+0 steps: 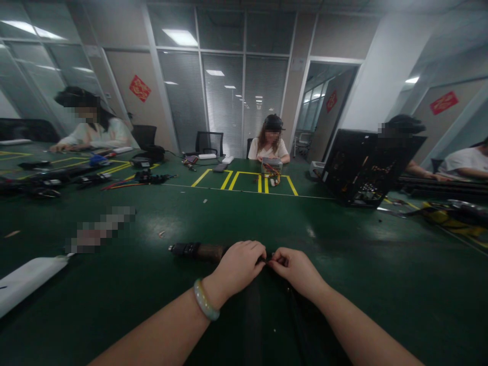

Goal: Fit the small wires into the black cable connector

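Observation:
In the head view a dark, cylindrical electric screwdriver (204, 252) lies crosswise on the green tabletop, its metal tip to the left. My left hand (241, 262), with a pale bangle on the wrist, is closed over its right end. Close by on the right, my right hand (297, 269) pinches thumb and finger together beside the tool's end. What sits between those fingertips is small, dark and mostly hidden. The fingertips of both hands nearly meet.
A white power strip (32, 282) lies at the left. Across the green table (171, 320) a person (269, 140) handles a box with colored wires (272, 170). A black computer case (362, 170) stands at the right. Cables and tools (141, 178) lie at the back left. Other people sit on both sides.

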A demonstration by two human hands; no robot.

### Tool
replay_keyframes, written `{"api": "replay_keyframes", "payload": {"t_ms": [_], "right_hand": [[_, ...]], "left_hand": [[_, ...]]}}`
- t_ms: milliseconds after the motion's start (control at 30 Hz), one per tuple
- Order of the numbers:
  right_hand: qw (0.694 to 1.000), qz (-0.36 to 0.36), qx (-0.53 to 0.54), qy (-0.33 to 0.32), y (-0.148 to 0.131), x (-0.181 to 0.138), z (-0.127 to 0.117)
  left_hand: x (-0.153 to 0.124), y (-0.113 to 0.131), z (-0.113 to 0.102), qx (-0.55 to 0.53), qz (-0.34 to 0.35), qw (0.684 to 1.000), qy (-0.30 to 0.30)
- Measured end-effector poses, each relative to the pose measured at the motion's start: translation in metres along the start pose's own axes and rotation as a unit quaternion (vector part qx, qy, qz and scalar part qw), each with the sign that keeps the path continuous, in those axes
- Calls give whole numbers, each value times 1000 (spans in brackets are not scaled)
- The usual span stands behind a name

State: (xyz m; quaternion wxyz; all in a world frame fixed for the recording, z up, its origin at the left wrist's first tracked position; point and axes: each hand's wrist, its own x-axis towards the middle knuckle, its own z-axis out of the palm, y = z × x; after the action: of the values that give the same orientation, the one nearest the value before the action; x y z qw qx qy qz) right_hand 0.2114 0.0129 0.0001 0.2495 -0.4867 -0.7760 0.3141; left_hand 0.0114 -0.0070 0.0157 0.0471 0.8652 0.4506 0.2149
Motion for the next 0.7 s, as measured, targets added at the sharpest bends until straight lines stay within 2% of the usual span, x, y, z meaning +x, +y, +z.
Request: {"api": "replay_keyframes", "payload": {"t_ms": [300,600,700], "right_hand": [[1000,6,-13,11,-3,-1,1],[1000,20,-6,11,-6,0,0],[1000,22,-9,9,-5,0,1]], "left_hand": [[1,-1,0,0,17,1000,-13],[0,3,-2,16,-16,1000,14],[0,1,0,13,-14,1000,7]]}}
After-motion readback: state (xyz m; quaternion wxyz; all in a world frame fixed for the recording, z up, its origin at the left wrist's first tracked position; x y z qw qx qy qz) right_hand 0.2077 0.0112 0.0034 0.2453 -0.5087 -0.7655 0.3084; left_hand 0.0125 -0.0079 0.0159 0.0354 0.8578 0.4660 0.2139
